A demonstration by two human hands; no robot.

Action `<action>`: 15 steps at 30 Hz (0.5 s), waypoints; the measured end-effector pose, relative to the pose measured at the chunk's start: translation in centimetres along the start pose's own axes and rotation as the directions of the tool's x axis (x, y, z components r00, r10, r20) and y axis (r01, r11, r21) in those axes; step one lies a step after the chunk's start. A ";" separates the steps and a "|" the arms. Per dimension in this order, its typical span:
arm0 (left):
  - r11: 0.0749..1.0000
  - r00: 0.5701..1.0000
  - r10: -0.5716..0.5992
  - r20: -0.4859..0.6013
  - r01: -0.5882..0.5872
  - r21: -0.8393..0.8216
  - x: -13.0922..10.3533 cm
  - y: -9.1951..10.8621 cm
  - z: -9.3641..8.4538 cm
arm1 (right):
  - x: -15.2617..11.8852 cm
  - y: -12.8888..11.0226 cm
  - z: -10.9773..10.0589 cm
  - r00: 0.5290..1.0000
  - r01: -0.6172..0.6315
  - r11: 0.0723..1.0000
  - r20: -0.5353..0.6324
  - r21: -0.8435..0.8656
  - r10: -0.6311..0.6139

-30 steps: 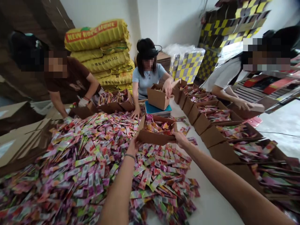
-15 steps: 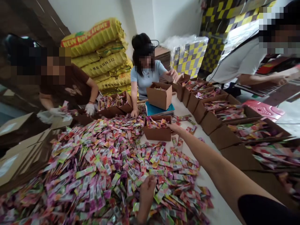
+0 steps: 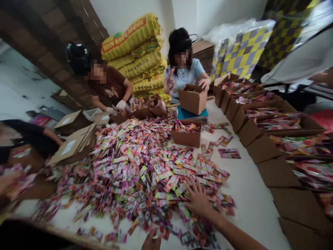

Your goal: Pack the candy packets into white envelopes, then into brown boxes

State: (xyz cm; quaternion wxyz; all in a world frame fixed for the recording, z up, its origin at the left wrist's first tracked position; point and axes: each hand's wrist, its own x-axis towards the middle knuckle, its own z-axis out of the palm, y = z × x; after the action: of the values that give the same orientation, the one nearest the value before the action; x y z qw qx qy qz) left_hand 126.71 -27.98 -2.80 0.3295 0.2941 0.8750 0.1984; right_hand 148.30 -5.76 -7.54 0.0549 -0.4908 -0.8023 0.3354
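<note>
A wide heap of small, shiny pink, purple and green packets [image 3: 130, 163] covers much of the white table [image 3: 249, 194]. My right hand [image 3: 199, 199] reaches in from the lower right, palm down over the heap's right side, with its fingers spread and nothing held. At the bottom edge, my left hand [image 3: 151, 240] is partly cut off. Its fingers are loosely bent, thumb apart, close to the near packets, and I see nothing held in it. A small brown carton [image 3: 186, 139] filled with packets stands beyond my hands.
Packet-filled cartons [image 3: 260, 149] line the right side. Across the table, a person in light blue [image 3: 187, 74] touches a carton [image 3: 194, 100] raised on a blue stack [image 3: 182, 113]. A gloved person [image 3: 109, 83] works farther left, near flattened cartons [image 3: 75, 142]. Another person's hand [image 3: 10, 182] is at left.
My right hand has left the small carton and come back over the heap, fingers spreading. My left hand has dropped toward the bottom edge. The view has swung left; the person opposite has raised one hand.
</note>
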 end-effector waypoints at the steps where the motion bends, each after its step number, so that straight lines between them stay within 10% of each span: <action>1: 1.000 0.999 -0.018 0.034 0.018 0.021 -1.1 0.5 0.3 | -1.4 -0.2 1.9 0.996 0.065 0.993 0.060 -0.099 -0.060; 5: 0.998 0.997 0.043 0.057 -0.045 0.042 -4.2 2.1 0.4 | -2.8 1.6 5.7 0.987 0.138 0.940 -0.029 -0.311 -0.155; 9: 0.997 0.997 0.029 -0.071 -0.033 -0.066 -4.0 1.7 -2.0 | 0.4 1.5 5.1 0.941 0.108 0.941 -0.273 -0.322 -0.202; 15: 0.899 0.857 -0.123 -0.501 -0.118 -0.423 2.5 2.9 -14.2 | 3.8 -8.1 3.8 0.838 0.387 0.875 -0.284 -0.291 -0.465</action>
State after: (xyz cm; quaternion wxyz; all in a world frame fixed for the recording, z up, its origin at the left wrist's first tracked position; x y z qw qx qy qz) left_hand 116.44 -26.41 7.62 0.1408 0.1470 0.8636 0.4613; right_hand 138.67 -6.90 -6.58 0.2132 -0.3525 -0.9016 0.1317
